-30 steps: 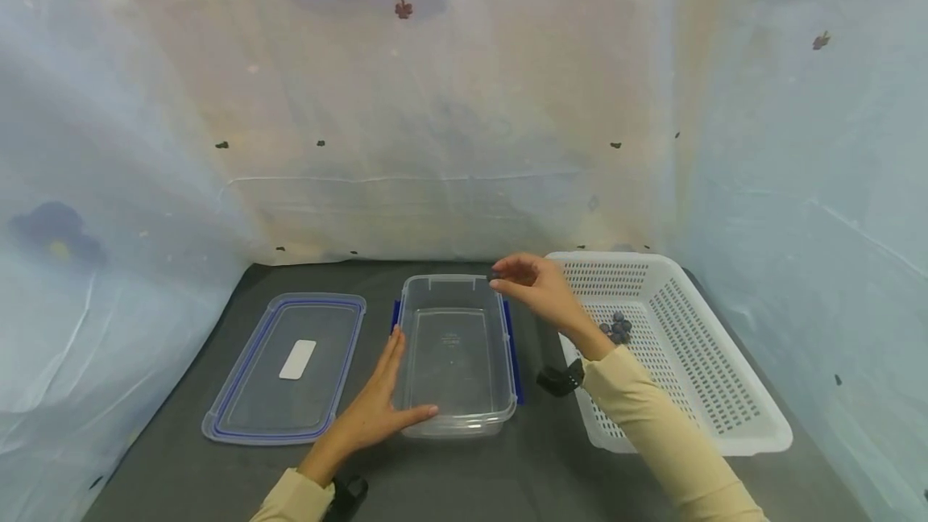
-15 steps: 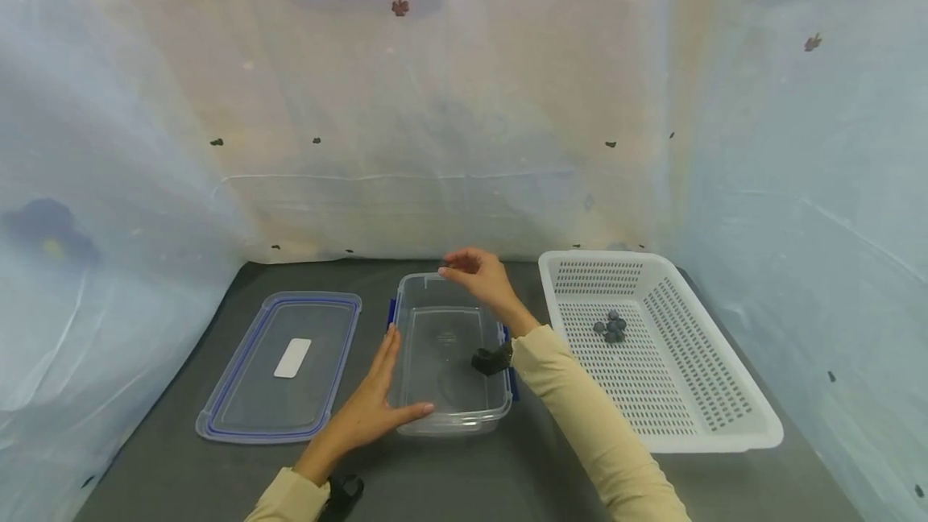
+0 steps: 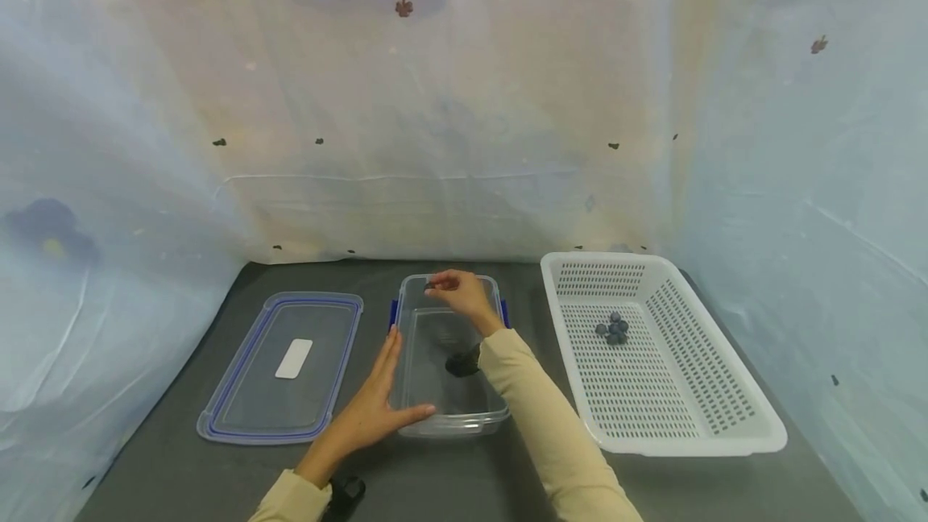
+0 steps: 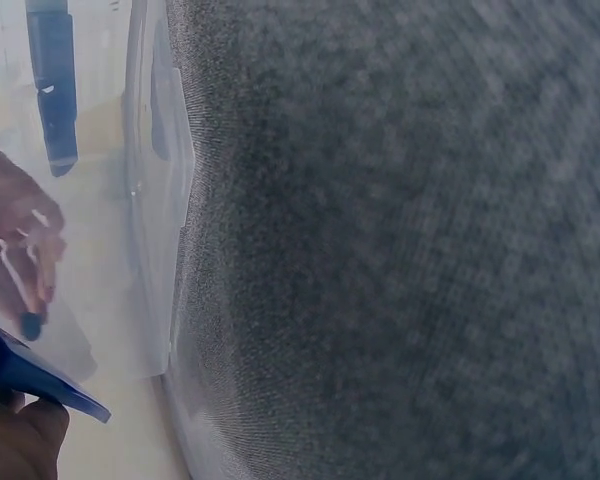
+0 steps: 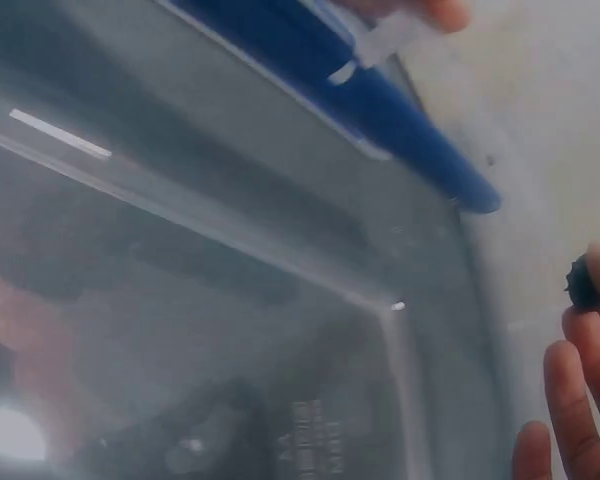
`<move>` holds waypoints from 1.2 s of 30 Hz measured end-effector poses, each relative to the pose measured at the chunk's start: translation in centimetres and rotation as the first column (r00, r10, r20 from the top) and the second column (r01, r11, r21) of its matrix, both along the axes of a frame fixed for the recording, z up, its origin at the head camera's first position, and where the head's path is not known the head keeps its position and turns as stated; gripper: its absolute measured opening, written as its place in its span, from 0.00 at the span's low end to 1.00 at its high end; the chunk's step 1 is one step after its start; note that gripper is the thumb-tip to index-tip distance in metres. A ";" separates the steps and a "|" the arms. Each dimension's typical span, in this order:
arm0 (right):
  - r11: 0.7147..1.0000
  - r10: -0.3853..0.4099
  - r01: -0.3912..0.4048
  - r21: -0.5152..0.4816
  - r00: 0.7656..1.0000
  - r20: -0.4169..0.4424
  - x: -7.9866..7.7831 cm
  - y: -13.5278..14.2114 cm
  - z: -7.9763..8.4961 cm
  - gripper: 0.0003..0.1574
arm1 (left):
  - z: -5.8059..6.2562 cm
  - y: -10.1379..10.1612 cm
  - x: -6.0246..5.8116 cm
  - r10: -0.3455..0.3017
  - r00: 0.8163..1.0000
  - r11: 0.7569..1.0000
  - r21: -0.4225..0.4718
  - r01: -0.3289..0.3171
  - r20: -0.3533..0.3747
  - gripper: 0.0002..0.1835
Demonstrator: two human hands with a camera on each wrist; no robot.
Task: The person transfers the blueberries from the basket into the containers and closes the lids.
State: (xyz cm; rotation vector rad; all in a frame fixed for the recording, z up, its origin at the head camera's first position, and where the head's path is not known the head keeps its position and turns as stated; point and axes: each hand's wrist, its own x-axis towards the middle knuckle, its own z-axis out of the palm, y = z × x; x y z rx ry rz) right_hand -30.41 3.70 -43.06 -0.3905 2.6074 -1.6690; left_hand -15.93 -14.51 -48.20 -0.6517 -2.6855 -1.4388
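Observation:
A clear plastic container [image 3: 455,424] with blue side latches stands open-topped in the middle of the head view. My right hand [image 3: 464,295] is over its far left part, pinching a blueberry [image 5: 584,284] between thumb and fingertips. Through the container's clear wall, the left wrist view shows that same blueberry [image 4: 30,325] low in the fingers. My left hand [image 3: 375,405] rests along the container's left side, fingers straight at the left latch [image 4: 42,380] and thumb at the front rim. Several blueberries [image 3: 614,330] lie clustered in a white perforated basket [image 3: 663,453] on the right.
A clear lid [image 3: 329,369] with a blue seal and a white label lies flat on the dark tabletop [image 3: 435,482], left of the container. Patterned sheeting [image 3: 464,103] hangs behind the table and along both sides.
My right hand has moved left from beside the basket to over the container and then dropped lower, carrying the blueberry. My left hand has stayed at the container's side.

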 end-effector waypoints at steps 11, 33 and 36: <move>0.982 -0.002 -0.002 0.191 1.000 0.020 0.4 -0.3 -3.0 0.12 | 0.1 0.1 0.4 0.002 1.000 1.000 0.004 -0.002 0.002 0.65; 0.960 -0.033 0.012 0.280 0.997 0.069 0.8 -0.1 -3.3 0.16 | 0.0 0.1 0.2 -0.003 1.000 1.000 -0.007 0.003 -0.005 0.65; 0.968 -0.035 0.020 0.251 0.998 0.057 0.6 -0.2 -3.4 0.17 | 0.1 0.1 0.2 0.000 1.000 1.000 -0.003 0.000 0.009 0.65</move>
